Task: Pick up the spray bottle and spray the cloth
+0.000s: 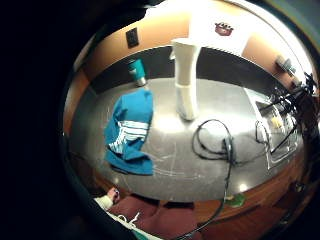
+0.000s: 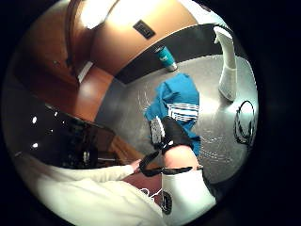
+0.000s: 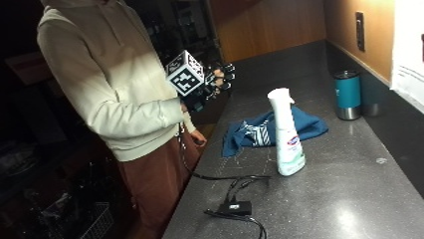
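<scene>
Bore a red-and-blue label on the white spray bottle (image 3: pixel 288 137), lettering too small to read; no other legible text.

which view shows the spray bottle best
The outside view: the spray bottle stands upright on the counter, whole and unobstructed, label visible, beside the blue cloth. Both palm views show it whole too, but farther off, with no label readable.
</scene>
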The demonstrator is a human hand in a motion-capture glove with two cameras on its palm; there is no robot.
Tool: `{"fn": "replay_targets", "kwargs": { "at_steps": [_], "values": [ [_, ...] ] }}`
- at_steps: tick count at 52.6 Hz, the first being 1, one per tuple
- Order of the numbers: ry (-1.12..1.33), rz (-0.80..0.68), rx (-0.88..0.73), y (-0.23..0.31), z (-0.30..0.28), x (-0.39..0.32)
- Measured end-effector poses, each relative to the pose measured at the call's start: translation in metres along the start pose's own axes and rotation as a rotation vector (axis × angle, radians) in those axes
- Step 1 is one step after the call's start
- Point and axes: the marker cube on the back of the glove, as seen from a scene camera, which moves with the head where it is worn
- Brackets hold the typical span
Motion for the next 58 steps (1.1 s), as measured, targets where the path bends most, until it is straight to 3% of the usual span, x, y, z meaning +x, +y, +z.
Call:
{"fn": "replay_targets", "kwargs": {
  "at_steps": [18, 29, 58],
  "values": [
    [0.158, -0.168, -0.299, -0.003, 0.037, -0.057],
    [0.183, -0.19, -0.236, -0.008, 0.027, -0.051],
    [0.027, 0.027, 0.084, -0.007, -0.023, 0.02]
  ]
}}
